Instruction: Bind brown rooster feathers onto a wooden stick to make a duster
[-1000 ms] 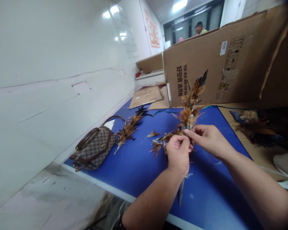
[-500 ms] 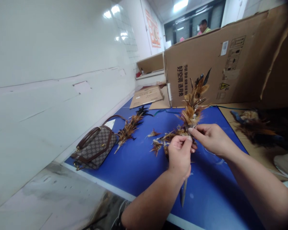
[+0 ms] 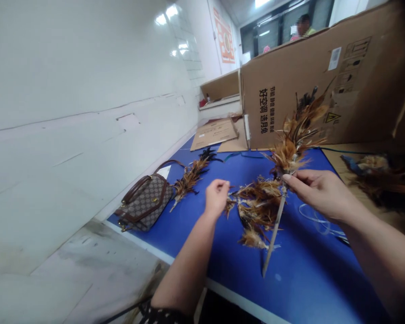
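Rust-orange feathers (image 3: pixel 288 150), blackish at the tip, top the greyish stick (image 3: pixel 276 229). Left of the stick, a handbag (image 3: pixel 146 202) repeats a small brown-and-beige pattern; behind the stick, a tan carton (image 3: pixel 300 67) bears black lettering; beneath the stick, the tabletop (image 3: pixel 182 225) is blue, white-edged.

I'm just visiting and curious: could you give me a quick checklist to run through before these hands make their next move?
1. Right hand holding the feather duster: ok, pinched just below the feathers.
2. Left hand off the duster's stick: ok, it is apart from it.
3. Feather held in the left hand: cannot tell, the fingertips show too little.
4. Loose feathers near the left hand: ok, they lie beside it on the blue table.
5. Second feather duster clear of the handbag: cannot tell, they look very close.
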### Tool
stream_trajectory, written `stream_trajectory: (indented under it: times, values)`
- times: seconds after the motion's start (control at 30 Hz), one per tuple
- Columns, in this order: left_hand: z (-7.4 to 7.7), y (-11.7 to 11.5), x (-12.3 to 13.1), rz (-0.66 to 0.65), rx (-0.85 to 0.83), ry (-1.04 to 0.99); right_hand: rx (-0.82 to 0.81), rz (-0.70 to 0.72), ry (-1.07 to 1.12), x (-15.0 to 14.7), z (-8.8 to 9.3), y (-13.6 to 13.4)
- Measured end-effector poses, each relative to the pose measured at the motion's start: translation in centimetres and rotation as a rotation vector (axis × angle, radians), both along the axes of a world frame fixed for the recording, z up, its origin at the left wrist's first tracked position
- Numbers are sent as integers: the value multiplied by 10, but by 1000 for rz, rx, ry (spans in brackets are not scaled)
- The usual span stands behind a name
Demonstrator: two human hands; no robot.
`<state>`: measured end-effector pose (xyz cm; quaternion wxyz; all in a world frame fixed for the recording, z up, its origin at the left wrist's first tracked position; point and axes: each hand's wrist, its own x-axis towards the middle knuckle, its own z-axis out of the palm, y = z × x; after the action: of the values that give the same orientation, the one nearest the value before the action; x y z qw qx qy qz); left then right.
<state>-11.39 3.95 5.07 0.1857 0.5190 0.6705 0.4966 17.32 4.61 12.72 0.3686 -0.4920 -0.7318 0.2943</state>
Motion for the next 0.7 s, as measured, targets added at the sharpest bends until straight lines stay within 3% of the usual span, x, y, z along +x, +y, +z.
stream_trajectory:
  times: [0.13, 0.23, 0.37, 0.47, 0.6, 0.7]
  values:
    - [-13, 23, -71, 100, -92, 193, -1, -4, -23, -2, 0, 1]
    - [-25, 32, -88, 93, -146, 280, -3, 0, -34, -4, 0, 0]
    - [-39, 41, -82, 27, -201, 302, -21, 11, -19, -5, -4, 1]
    - [-40, 45, -73, -2, -201, 258, -43, 18, 1, -6, -5, 2]
    - [-29, 39, -60, 4, -140, 125, -49, 20, 16, -7, -3, 0]
    - [-16, 27, -33, -8, -99, -43, -34, 35, 28, -9, -2, 0]
